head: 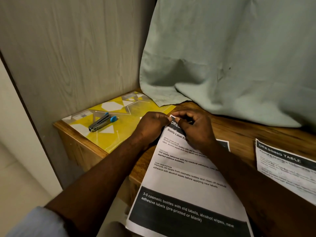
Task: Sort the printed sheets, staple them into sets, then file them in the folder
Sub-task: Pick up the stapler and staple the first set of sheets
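Observation:
A set of printed sheets (181,178) with black header bands lies on the wooden table (239,132), its near end hanging over the front edge. My left hand (151,127) and my right hand (195,129) both pinch the top left corner of this set, fingertips almost touching. A grey stapler (102,122) with blue ends lies shut on the yellow patterned folder (119,132) to the left, clear of both hands. Another printed sheet (287,168) headed "DRESSING TABLE" lies at the right.
A pale green cloth (230,57) hangs down at the back and rests on the table and the folder's far corner. A grey wood-grain panel (77,48) stands upright on the left. The table's front edge runs just under my forearms.

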